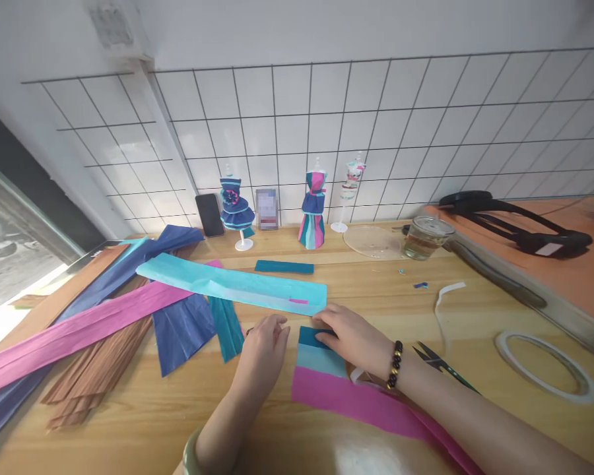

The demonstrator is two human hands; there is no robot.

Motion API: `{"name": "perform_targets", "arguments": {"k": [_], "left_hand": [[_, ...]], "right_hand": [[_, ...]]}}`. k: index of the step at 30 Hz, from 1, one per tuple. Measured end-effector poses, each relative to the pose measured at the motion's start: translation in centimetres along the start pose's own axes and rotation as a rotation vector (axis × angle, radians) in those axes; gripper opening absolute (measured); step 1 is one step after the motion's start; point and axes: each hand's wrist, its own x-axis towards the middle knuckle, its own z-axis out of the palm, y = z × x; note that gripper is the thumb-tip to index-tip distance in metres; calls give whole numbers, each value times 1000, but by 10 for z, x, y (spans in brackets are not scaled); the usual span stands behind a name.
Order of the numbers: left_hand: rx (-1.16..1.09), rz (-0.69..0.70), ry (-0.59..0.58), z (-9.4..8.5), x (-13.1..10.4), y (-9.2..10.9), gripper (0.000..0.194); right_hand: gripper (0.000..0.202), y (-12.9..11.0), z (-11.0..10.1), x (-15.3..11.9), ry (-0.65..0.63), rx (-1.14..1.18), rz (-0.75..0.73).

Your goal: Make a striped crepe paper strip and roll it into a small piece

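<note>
A long turquoise crepe paper strip lies across the middle of the table, with a small pink piece on it. My right hand is at its near right corner, fingers bent and thumb apart; whether the fingertips press on the strip I cannot tell. Beneath that thumb lie layered strips: teal, light blue and magenta. My left hand, loosely curled with thumb and index slightly apart, is just below the turquoise strip and holds nothing visible.
Left lie pink, navy and brown strips. Scissors and a tape roll are right. Dressed mini mannequins, a phone and a glass line the back. A teal strip lies before them.
</note>
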Motion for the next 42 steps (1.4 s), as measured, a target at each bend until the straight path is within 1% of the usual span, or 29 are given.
{"name": "perform_targets", "arguments": {"k": [3,5,8,11,13,15,17,21,25,26,29,31,34,38,42], "left_hand": [[-7,18,10,-1,2,-2,25],[-13,42,4,-1,3,-4,26],[-33,95,-31,-3,3,-6,24],[-38,192,-141,-7,0,-6,24],[10,242,-232,-10,-1,-4,26],[76,259,-296,-13,-3,-2,25],[121,272,-327,-15,-3,1,21],[147,310,-349,-15,-4,3,7],[159,342,-353,-13,-4,1,8],[161,343,-349,-12,-4,0,7],[166,345,-338,-10,-5,-2,8],[174,349,-330,-10,-5,-2,14],[195,358,-325,-9,-4,0,13],[221,382,-346,-9,-4,1,13],[221,399,-369,-10,-3,1,14]], "right_hand": [[12,0,6,8,-43,1,21],[9,-1,6,8,-67,5,17],[10,-6,2,4,-82,20,-9],[10,-12,-3,-6,-88,52,-43],[12,-17,-5,-13,-90,86,-64],[14,-22,-7,-21,-79,113,-76],[14,-26,-7,-27,-55,130,-77],[12,-28,-6,-35,-41,167,-58],[10,-27,-5,-37,-86,225,15],[16,-26,-4,-37,-101,243,33],[43,-23,0,-35,-136,252,52],[48,-20,4,-33,-142,214,45],[45,-19,7,-29,-151,180,23],[36,-22,6,-26,-172,221,-30],[24,-27,3,-26,-181,192,-29]]}}
